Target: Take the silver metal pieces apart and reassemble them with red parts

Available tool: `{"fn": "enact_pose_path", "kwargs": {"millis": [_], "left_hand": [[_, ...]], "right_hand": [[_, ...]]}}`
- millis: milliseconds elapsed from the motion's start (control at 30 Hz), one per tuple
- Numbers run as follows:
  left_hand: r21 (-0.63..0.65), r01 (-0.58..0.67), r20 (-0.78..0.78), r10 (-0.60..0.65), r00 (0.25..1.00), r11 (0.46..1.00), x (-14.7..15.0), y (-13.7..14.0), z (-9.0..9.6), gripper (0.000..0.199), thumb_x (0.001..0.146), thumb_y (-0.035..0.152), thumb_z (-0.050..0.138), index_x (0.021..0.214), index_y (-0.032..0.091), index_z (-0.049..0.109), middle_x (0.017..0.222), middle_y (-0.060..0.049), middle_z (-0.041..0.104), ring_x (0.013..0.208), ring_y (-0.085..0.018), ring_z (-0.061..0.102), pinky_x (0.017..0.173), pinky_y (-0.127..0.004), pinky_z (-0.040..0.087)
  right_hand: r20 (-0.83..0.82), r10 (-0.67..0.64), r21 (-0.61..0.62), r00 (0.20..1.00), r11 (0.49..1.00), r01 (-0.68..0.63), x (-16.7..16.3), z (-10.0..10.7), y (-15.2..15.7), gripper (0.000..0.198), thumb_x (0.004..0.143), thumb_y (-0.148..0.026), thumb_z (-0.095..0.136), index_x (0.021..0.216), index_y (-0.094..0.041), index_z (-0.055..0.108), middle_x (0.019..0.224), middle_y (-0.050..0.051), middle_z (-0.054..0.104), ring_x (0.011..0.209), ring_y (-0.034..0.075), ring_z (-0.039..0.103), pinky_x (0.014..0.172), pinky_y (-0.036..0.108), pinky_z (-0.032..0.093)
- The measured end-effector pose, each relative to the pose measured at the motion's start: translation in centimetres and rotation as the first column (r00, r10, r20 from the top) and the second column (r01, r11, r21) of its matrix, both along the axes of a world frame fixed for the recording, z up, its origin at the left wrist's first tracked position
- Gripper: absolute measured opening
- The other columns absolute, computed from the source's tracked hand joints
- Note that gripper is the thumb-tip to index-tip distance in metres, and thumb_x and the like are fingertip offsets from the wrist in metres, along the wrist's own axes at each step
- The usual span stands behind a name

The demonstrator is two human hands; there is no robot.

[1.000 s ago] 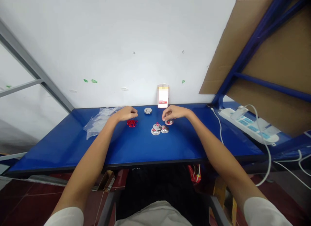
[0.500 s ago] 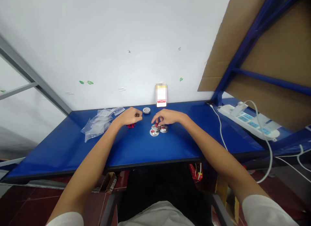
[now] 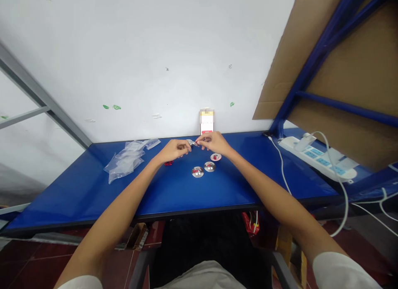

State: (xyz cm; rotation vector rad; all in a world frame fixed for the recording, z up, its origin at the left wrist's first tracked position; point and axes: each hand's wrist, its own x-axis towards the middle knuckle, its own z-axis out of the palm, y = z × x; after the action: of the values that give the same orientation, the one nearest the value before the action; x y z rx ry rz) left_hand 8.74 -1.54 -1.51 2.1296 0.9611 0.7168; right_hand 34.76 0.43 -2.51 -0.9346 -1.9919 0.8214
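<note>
My right hand (image 3: 214,142) is closed in a pinch, with a small shiny silver-and-red piece (image 3: 195,144) at its fingertips, seen nearly edge-on. Just to the left, my left hand (image 3: 177,150) is curled, thumb against fingers; what it holds, if anything, is hidden. Behind the fingertips a pale round piece (image 3: 189,142) partly shows. Below the hands lie a shiny silver disc with red markings (image 3: 197,172), a second silver disc (image 3: 209,167) and a flat white disc with a red print (image 3: 215,157). Small red parts (image 3: 168,163) lie beneath my left wrist.
Clear plastic bags (image 3: 126,162) lie on the left of the blue table (image 3: 199,193). A lit phone (image 3: 207,122) leans against the wall behind my right hand. At the right are a white power strip (image 3: 317,156) and its cables, beside a blue metal frame (image 3: 295,90).
My right hand has lifted from the discs and moved up and back with the silver-and-red piece. My left hand has shifted right. The overlapping discs now lie apart, with the white one uncovered.
</note>
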Motion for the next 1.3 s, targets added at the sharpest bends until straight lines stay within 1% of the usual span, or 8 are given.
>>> {"fn": "enact_pose_path", "kwargs": {"millis": [133, 300, 533, 700, 867, 933, 1033, 1300], "left_hand": [[-0.052, -0.078, 0.209, 0.088, 0.974, 0.996, 0.9, 0.0, -0.5, 0.033, 0.092, 0.045, 0.072, 0.106, 0.016, 0.077, 0.091, -0.009, 0.077, 0.065, -0.017, 0.067, 0.057, -0.027, 0.053], [-0.084, -0.128, 0.256, 0.146, 0.956, 0.988, 0.6, 0.5, -0.8, 0.043, 0.089, 0.053, 0.078, 0.104, 0.013, 0.078, 0.091, -0.012, 0.079, 0.069, -0.019, 0.073, 0.056, -0.027, 0.056], [-0.041, -0.130, 0.303, 0.136, 0.943, 0.991, 0.8, 0.5, -1.2, 0.016, 0.085, 0.032, 0.074, 0.090, 0.018, 0.068, 0.080, -0.003, 0.073, 0.068, -0.016, 0.071, 0.060, -0.026, 0.059], [-0.075, -0.051, 0.295, 0.071, 0.953, 0.996, 1.3, -0.1, -0.3, 0.010, 0.088, 0.029, 0.065, 0.088, 0.019, 0.062, 0.082, -0.005, 0.074, 0.072, -0.018, 0.074, 0.063, -0.027, 0.060], [-0.193, 0.077, -0.049, -0.088, 0.995, 0.978, -2.4, 0.2, 2.3, 0.008, 0.082, 0.027, 0.064, 0.084, 0.020, 0.068, 0.079, -0.005, 0.075, 0.066, -0.017, 0.071, 0.063, -0.027, 0.055], [-0.128, 0.004, -0.233, -0.034, 0.972, 0.992, -4.4, 0.6, 3.2, 0.007, 0.076, 0.027, 0.068, 0.074, 0.021, 0.069, 0.067, -0.002, 0.070, 0.060, -0.016, 0.065, 0.057, -0.025, 0.047], [0.009, -0.090, -0.370, 0.087, 0.925, 0.996, -6.6, 1.0, 4.3, 0.009, 0.072, 0.029, 0.070, 0.067, 0.021, 0.068, 0.060, 0.000, 0.064, 0.056, -0.015, 0.055, 0.055, -0.027, 0.037], [0.026, -0.199, -0.521, 0.183, 0.834, 0.980, -7.9, 0.8, 5.5, 0.027, 0.082, 0.044, 0.059, 0.070, 0.021, 0.068, 0.073, -0.004, 0.067, 0.068, -0.019, 0.054, 0.064, -0.031, 0.038]], "right_hand": [[-0.155, -0.076, -0.061, 0.985, 0.996, 0.067, -1.4, -1.3, -0.1, 0.023, 0.091, -0.038, 0.077, 0.097, -0.017, 0.086, 0.080, 0.007, 0.081, 0.066, 0.020, 0.076, 0.054, 0.027, 0.058], [-0.161, -0.063, 0.010, 0.985, 0.998, 0.066, -2.2, -2.0, -0.6, 0.032, 0.091, -0.049, 0.078, 0.100, -0.019, 0.087, 0.085, 0.007, 0.082, 0.071, 0.020, 0.076, 0.061, 0.030, 0.061], [-0.089, 0.004, 0.157, 0.996, 0.988, 0.010, -2.7, -1.3, -1.6, 0.044, 0.082, -0.039, 0.090, 0.122, -0.024, 0.080, 0.115, 0.008, 0.082, 0.093, 0.023, 0.079, 0.078, 0.033, 0.064], [-0.137, -0.034, 0.114, 0.990, 0.992, 0.049, -3.3, -1.8, -1.7, 0.030, 0.090, -0.034, 0.079, 0.117, -0.022, 0.078, 0.104, 0.006, 0.083, 0.087, 0.022, 0.080, 0.081, 0.034, 0.066], [-0.299, -0.140, -0.081, 0.944, 0.989, 0.121, -3.1, -2.9, -0.5, 0.024, 0.097, -0.043, 0.070, 0.101, -0.019, 0.073, 0.077, 0.004, 0.077, 0.067, 0.022, 0.079, 0.063, 0.031, 0.065], [-0.280, -0.175, -0.111, 0.944, 0.982, 0.150, -2.6, -3.1, 0.1, 0.024, 0.096, -0.043, 0.073, 0.102, -0.020, 0.070, 0.074, 0.003, 0.077, 0.062, 0.021, 0.077, 0.059, 0.029, 0.062], [-0.152, -0.209, -0.081, 0.966, 0.977, 0.199, -2.1, -3.0, 1.2, 0.021, 0.095, -0.041, 0.076, 0.097, -0.021, 0.069, 0.077, 0.003, 0.079, 0.063, 0.019, 0.076, 0.060, 0.026, 0.057], [0.368, -0.271, 0.090, 0.889, 0.962, 0.257, -4.5, -0.7, 5.6, 0.022, 0.098, -0.039, 0.075, 0.088, -0.020, 0.081, 0.095, 0.005, 0.083, 0.091, 0.020, 0.075, 0.074, 0.025, 0.048]]}}
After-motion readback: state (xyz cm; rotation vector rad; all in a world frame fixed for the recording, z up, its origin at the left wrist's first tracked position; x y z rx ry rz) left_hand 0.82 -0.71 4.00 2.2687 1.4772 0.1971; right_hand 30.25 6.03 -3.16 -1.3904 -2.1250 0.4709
